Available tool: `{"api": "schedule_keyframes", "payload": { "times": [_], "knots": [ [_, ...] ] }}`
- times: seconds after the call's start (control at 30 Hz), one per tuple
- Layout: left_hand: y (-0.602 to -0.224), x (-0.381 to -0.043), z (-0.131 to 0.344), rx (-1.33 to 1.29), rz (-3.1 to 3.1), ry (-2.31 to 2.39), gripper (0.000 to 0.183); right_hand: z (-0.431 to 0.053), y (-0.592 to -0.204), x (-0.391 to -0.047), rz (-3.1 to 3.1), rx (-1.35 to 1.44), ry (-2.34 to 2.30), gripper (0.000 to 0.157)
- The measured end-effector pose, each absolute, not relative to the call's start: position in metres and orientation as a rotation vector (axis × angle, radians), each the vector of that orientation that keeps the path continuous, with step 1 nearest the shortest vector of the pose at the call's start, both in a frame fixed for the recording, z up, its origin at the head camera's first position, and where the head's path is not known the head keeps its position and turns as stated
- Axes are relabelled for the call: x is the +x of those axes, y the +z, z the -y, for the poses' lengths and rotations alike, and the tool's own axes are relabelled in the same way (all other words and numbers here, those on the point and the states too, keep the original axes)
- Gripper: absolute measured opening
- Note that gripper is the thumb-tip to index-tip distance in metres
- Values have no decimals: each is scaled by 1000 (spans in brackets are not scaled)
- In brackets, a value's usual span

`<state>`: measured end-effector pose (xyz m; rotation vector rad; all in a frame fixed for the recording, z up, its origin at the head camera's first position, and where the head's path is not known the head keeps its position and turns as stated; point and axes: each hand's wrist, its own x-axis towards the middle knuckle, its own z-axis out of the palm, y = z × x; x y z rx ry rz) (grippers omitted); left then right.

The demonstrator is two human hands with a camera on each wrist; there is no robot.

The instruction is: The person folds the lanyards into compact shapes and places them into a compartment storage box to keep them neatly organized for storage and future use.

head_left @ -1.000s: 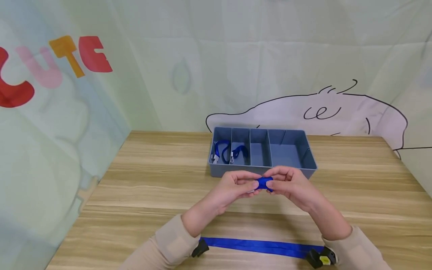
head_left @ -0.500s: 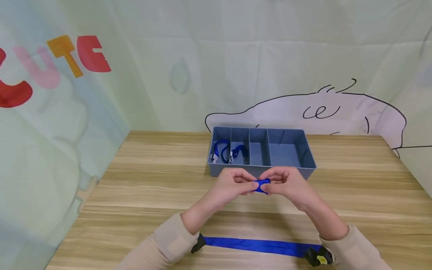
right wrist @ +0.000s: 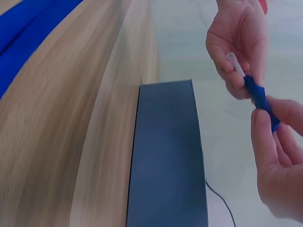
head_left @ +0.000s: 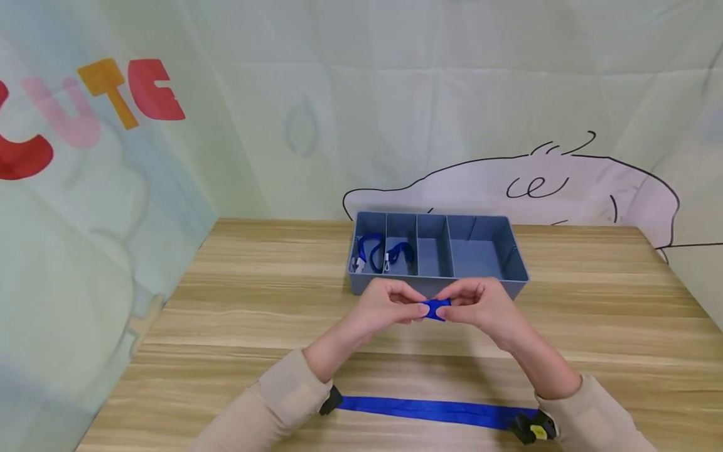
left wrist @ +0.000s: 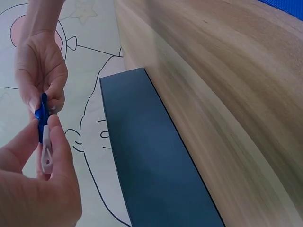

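A small folded blue lanyard (head_left: 437, 309) is held above the table, just in front of the divided box. My left hand (head_left: 390, 304) pinches its left end between thumb and fingers. At the right end, my right hand (head_left: 480, 307) grips it the same way, thumb on the near side. A white plastic clip (left wrist: 47, 158) with a loop end sticks out of the fold beside the left fingers in the left wrist view. Two more blue lanyards lie in the box: one looped lanyard (head_left: 363, 251) in the leftmost compartment, another lanyard (head_left: 402, 252) in the compartment beside it.
The grey-blue divided box (head_left: 367, 287) stands near the back of the wooden table (head_left: 254, 301), directly behind the hands. A flat blue strap (head_left: 429, 409) lies across the table's near side, between the two wrist cameras. A printed cloth (head_left: 282, 125) hangs behind the table.
Both hands have shifted very slightly left with the lanyard. The thumbs have moved a little over it, and the white piece by the left fingers no longer shows in the head view.
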<state>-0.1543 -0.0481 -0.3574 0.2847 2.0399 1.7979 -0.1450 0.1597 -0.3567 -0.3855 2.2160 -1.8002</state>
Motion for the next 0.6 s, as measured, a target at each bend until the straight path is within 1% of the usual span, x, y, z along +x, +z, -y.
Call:
{"api": "schedule_keyframes", "payload": {
  "times": [0.2, 0.3, 0.47, 0.6],
  "knots": [
    [-357, -157, 49, 298, -2023, 1825, 18, -173, -358, -150, -2216, -580, -1749, 27],
    [-359, -159, 50, 293, -2016, 1850, 16, -183, -356, -154, -2288, -598, -1756, 26],
    [-360, -166, 53, 277, -2036, 1855, 15, -210, -353, -169, -2566, -418, -1701, 26],
    [-360, -171, 54, 262, -2083, 1833, 15, -235, -353, -186, -2843, -218, -1510, 28]
  ]
}}
